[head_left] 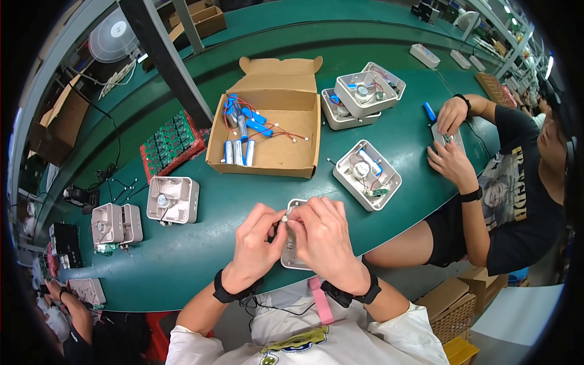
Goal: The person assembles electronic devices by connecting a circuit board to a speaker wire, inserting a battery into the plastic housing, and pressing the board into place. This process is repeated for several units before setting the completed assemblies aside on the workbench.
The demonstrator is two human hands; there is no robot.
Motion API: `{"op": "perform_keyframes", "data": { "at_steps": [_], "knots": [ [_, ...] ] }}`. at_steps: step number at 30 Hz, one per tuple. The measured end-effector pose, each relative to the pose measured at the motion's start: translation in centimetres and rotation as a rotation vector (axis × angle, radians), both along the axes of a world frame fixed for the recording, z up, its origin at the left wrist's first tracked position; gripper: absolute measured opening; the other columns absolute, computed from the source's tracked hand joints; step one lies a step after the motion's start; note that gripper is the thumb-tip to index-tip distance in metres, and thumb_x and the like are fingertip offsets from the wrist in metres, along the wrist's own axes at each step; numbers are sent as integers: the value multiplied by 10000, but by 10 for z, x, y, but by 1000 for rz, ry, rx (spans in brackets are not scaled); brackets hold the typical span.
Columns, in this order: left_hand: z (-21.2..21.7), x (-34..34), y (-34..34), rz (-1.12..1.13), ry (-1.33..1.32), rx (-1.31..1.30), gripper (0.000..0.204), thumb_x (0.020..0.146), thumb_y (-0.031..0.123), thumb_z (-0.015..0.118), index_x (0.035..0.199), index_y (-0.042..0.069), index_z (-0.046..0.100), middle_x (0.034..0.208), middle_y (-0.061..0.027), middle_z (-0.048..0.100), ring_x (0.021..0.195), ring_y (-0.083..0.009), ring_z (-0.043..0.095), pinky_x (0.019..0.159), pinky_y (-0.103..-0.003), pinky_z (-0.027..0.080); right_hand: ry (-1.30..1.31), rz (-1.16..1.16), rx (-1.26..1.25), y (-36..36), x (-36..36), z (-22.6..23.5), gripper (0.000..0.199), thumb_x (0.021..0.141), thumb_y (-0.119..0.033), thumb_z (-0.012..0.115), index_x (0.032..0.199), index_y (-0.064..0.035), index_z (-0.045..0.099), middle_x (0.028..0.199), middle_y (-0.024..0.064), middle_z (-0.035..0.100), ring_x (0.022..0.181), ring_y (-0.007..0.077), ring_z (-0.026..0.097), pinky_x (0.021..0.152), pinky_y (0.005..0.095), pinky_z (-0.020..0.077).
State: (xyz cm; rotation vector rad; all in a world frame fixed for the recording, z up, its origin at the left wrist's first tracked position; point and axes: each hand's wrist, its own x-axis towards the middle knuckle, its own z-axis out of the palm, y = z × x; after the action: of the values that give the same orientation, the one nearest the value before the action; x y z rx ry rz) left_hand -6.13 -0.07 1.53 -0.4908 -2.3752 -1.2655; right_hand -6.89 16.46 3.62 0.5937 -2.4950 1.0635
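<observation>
My left hand point(254, 236) and my right hand point(322, 237) meet close in front of me, fingertips almost touching. Both are closed in a pinch on a small whitish connector point(285, 219); its finer details are too small to make out. Beneath them a pale grey plastic housing point(291, 258) lies on the green table, largely covered by my right hand. Ahead of my hands stands an open cardboard box point(286, 159) with several blue and silver battery cells point(258, 129) on red wires. Right of it, an open housing point(367, 176) holds a blue cell, wires and a small green board.
More housings point(365, 94) are stacked at the far right. Green circuit boards point(170, 143) lie on red wrap to the left, near further housings point(172, 199). A metal post point(167, 61) rises behind. At right, a co-worker's hands point(453, 155) work on another housing.
</observation>
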Motion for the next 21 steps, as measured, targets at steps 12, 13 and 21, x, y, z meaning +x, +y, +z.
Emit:
{"op": "perform_keyframes", "data": {
  "at_steps": [12, 13, 21],
  "knots": [
    [21, -6, -15, -68, -395, 44, 182, 882, -50, 750, 1059, -18, 779, 823, -28, 591, 631, -77, 541, 573, -229, 435, -278, 137, -173, 80, 11, 7, 475, 848, -1, 822, 1296, -2, 662, 997, 103, 677, 870, 251, 649, 774, 366, 546],
    [23, -7, -16, -75, -410, 51, 177, 881, -44, 758, 1055, -19, 781, 819, -23, 592, 632, -69, 533, 570, -228, 430, -284, 131, -174, 80, 13, 5, 475, 848, -1, 822, 1296, -2, 662, 997, 103, 677, 870, 251, 649, 774, 366, 546],
    [30, -13, -14, -92, -502, 43, 140, 885, -11, 792, 1023, -30, 783, 791, 11, 601, 636, -22, 478, 556, -215, 385, -203, 40, -66, 74, 10, -10, 573, 846, 27, 817, 1381, -20, 617, 1075, 104, 675, 835, 205, 636, 746, 335, 538]
  ]
}}
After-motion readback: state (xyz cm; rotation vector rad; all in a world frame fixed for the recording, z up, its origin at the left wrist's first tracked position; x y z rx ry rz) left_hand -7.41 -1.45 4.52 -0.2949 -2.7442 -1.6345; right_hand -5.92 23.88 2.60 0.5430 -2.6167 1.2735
